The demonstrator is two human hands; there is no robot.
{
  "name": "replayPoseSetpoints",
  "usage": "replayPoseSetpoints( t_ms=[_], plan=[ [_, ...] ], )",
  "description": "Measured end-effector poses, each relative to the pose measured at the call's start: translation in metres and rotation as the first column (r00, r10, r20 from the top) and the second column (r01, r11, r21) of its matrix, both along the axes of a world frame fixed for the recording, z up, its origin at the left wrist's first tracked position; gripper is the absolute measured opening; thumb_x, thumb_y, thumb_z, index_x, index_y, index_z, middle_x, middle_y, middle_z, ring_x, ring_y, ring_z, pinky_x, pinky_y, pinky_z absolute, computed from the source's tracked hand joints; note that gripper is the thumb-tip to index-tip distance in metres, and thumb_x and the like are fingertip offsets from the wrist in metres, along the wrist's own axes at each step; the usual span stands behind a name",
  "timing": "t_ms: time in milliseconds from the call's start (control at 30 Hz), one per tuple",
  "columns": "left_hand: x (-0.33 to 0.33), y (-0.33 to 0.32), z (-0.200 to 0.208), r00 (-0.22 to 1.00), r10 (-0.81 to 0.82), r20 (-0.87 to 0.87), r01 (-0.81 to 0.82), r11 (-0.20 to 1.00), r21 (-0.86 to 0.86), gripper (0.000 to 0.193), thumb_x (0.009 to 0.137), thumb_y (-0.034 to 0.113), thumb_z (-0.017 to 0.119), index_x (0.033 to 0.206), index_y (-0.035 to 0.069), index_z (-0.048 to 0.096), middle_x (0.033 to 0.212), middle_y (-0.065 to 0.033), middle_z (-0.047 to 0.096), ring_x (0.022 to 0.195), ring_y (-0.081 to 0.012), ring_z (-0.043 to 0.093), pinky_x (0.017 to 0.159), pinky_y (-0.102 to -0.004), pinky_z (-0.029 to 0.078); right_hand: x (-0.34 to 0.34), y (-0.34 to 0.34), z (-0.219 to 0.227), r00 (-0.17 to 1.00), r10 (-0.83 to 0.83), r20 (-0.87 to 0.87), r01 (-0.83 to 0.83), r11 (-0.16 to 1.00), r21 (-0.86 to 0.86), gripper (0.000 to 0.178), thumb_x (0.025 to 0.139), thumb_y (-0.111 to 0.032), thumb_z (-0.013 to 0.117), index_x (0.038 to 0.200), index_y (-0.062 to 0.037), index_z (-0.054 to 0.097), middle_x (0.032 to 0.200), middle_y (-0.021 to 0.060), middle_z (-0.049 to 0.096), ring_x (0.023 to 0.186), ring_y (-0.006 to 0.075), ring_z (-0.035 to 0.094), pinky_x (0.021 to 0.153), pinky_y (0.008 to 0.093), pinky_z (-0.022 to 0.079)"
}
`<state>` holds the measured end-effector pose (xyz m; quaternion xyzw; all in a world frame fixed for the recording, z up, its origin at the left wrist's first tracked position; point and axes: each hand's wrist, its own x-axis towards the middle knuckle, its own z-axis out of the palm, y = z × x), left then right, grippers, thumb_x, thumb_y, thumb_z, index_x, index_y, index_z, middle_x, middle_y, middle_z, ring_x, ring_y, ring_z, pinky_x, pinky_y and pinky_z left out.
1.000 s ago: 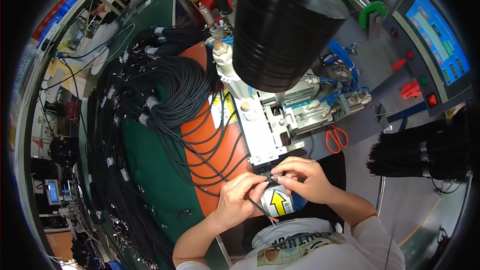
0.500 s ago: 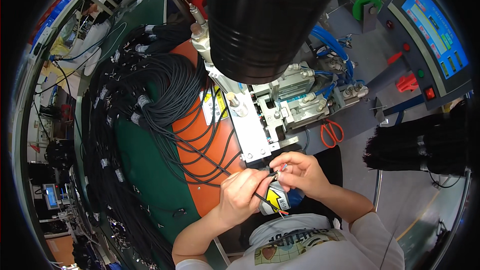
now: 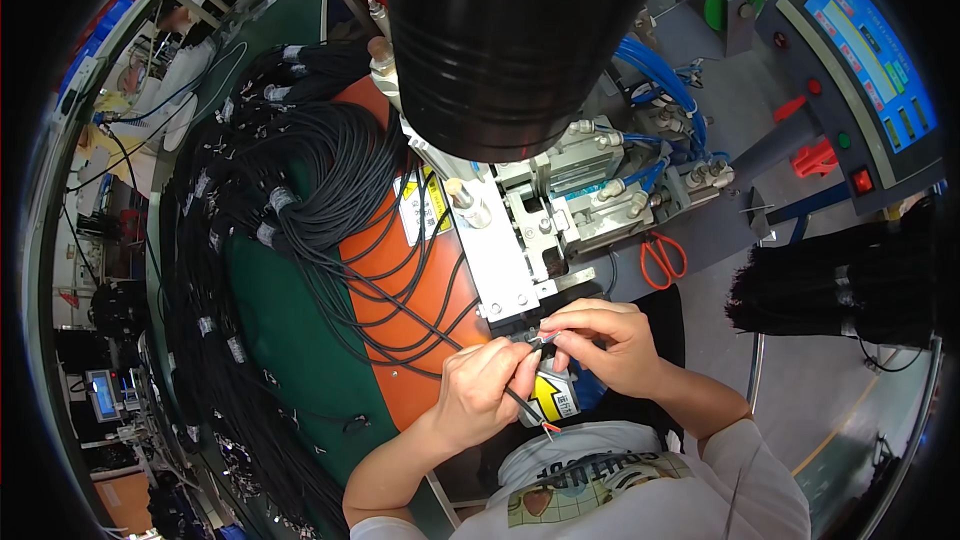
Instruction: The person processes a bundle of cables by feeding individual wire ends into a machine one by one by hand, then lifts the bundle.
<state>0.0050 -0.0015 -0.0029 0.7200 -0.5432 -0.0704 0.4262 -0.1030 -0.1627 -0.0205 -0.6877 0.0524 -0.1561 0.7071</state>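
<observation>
My left hand (image 3: 478,390) is closed in a pinch on a black cable, right in front of the machine's metal block (image 3: 508,295). A loose cable end (image 3: 548,426) with orange-red and pale wire tips sticks out below that hand. My right hand (image 3: 612,342) meets the left one, its thumb and forefinger pinching thin coloured wires (image 3: 549,338), red and bluish, at the cable's end. Fingertips partly hide the wires, so their exact number cannot be made out.
Black cables (image 3: 335,165) lie coiled across an orange mat (image 3: 385,285) and green table. Above the machine looms a large black cylinder (image 3: 515,50). Red-handled scissors (image 3: 662,262) lie right of the machine. A control screen (image 3: 868,65) and another black cable bundle (image 3: 800,290) are further right.
My right fingers have straightened and drawn closer together over the wires. The wire tips have shifted slightly up and left, and the loose cable end below has swung a little left.
</observation>
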Motion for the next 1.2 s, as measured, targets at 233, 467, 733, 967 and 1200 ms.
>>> replayPoseSetpoints(
  t_ms=[233,467,733,967,1200],
  plan=[
    [0.0005,-0.0015,0.0,0.997,-0.013,-0.078,0.015,0.999,0.029,0.008,0.079,-0.002,0.066,0.084,-0.001,0.059,0.064,-0.011,0.056,0.051,-0.0263,0.057,0.046,-0.0356,0.044,0.0021,-0.0019,-0.0047,0.999,-0.006,0.042,0.008,0.998,-0.067,0.016,0.086,0.005,0.06,0.101,0.0035,0.067,0.089,0.0104,0.068,0.064,0.0116,0.067,0.057,0.0213,0.052],
    [0.0018,-0.0011,-0.0013,0.99,-0.018,-0.138,0.024,0.999,0.042,0.006,0.081,-0.002,0.064,0.085,-0.001,0.059,0.065,-0.0121,0.057,0.052,-0.0277,0.057,0.046,-0.0362,0.044,0.0036,-0.0037,-0.0043,0.999,0.021,0.039,-0.016,0.994,-0.106,0.014,0.085,0.008,0.06,0.098,0.0053,0.065,0.091,0.0125,0.066,0.064,0.0123,0.066,0.056,0.0212,0.052],
    [0.0022,0.0015,-0.0034,0.981,-0.025,-0.193,0.042,0.995,0.087,0.005,0.084,0.001,0.061,0.087,-0.002,0.059,0.072,-0.0138,0.059,0.058,-0.0298,0.059,0.052,-0.0373,0.046,0.0047,-0.0058,-0.0043,0.999,0.05,0.014,-0.048,0.99,-0.13,0.013,0.086,0.007,0.06,0.098,0.0058,0.065,0.092,0.0133,0.066,0.064,0.0128,0.066,0.056,0.0218,0.053],
    [0.002,0.0022,-0.0034,0.969,-0.025,-0.247,0.048,0.995,0.088,0.005,0.084,0.001,0.06,0.088,-0.003,0.059,0.073,-0.0142,0.059,0.061,-0.0304,0.06,0.053,-0.0373,0.046,0.0053,-0.0044,-0.0042,0.998,0.021,0.067,-0.011,0.989,-0.146,0.013,0.084,0.005,0.062,0.097,0.0043,0.065,0.089,0.0113,0.067,0.064,0.012,0.066,0.054,0.0211,0.051],
    [-0.002,0.0016,-0.0023,0.997,0.048,-0.058,-0.044,0.997,0.065,0.007,0.079,0.003,0.066,0.08,0.001,0.06,0.062,-0.0082,0.056,0.05,-0.0231,0.055,0.048,-0.0327,0.042,0.0042,-0.0076,-0.0017,0.981,0.126,-0.15,-0.111,0.988,0.103,0.011,0.085,0.001,0.063,0.096,0.0031,0.064,0.084,0.0076,0.067,0.062,0.0071,0.063,0.051,0.0173,0.045]
  ],
)
